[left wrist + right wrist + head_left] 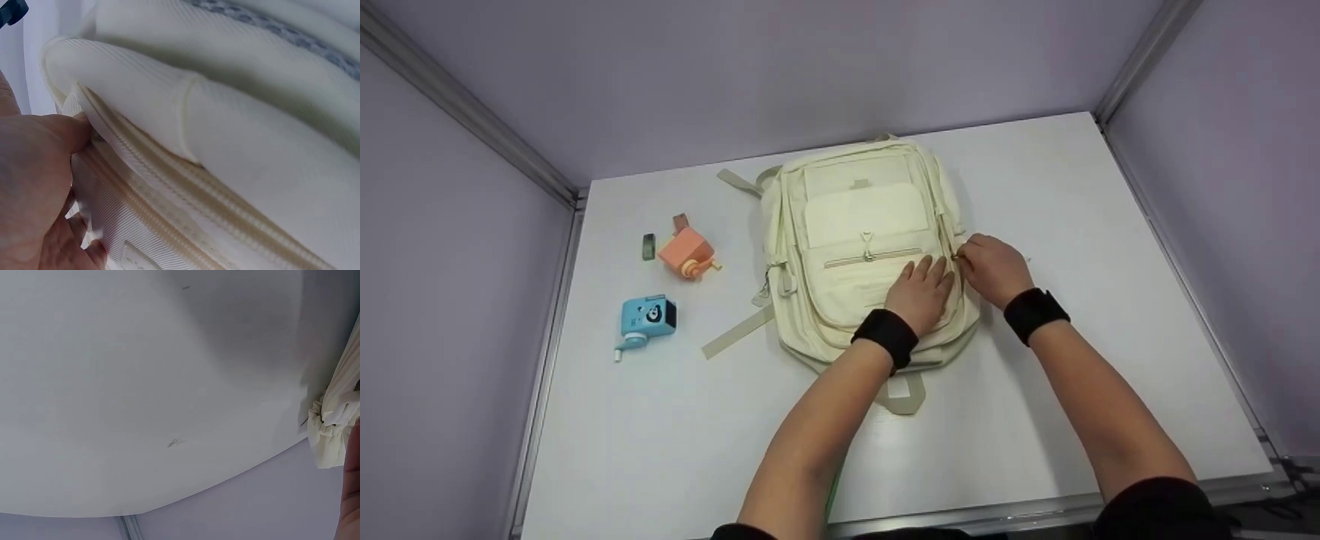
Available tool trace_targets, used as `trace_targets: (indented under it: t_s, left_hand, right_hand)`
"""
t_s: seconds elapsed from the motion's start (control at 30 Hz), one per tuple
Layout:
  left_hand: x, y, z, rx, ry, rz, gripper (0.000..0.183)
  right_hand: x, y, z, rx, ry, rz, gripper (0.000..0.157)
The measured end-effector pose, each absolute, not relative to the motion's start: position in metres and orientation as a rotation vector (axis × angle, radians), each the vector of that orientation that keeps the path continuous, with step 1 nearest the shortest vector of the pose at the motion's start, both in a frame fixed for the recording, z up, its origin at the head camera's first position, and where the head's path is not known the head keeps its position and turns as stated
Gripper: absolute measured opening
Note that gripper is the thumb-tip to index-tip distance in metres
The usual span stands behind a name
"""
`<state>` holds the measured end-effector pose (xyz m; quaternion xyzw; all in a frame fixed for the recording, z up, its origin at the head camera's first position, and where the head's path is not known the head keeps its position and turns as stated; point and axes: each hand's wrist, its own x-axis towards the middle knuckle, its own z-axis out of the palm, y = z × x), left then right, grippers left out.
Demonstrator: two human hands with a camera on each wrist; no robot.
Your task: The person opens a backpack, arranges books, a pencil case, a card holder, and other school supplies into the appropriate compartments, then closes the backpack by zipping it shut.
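A cream backpack [866, 214] lies on the white table with its front panel up. My left hand [921, 296] rests on the lower right of that panel, fingers spread and straight. In the left wrist view, the thumb of this hand [34, 174] presses by the zipper tracks [169, 169] along the bag's side. At the right edge of the bag, my right hand [994, 268] pinches a small zipper pull [955, 257], mostly hidden by its fingers. The right wrist view catches only a sliver of that hand [351, 489] beside the cream fabric [329, 447].
Left of the bag stand an orange toy [686, 249] with a crank and a blue camera-shaped toy [645, 319]. A small green piece [649, 247] and a brown piece [681, 221] lie near them. Loose straps [739, 331] stick out from the bag. Grey walls [832, 75] enclose the table.
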<state>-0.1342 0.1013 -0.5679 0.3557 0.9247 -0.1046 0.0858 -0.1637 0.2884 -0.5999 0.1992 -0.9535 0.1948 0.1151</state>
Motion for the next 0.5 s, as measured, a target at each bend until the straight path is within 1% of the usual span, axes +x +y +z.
trace_targets:
  t_s: [0.13,0.3,0.5]
  left_hand:
    - [-0.128,0.091,-0.565,1.147,2.792,-0.261,0.048]
    - [-0.116,0.076,-0.561,1.224,2.770,-0.202,0.052]
    - [-0.106,0.070,-0.561,1.161,2.732,-0.099,0.036]
  right_hand:
    - [-0.164,0.285,-0.601,0.530,-2.816,0.606,0.006]
    - [-0.163,0.282,-0.602,0.486,-2.823,0.670,0.009]
    - [-0.162,0.282,-0.605,0.452,-2.825,0.714,0.010]
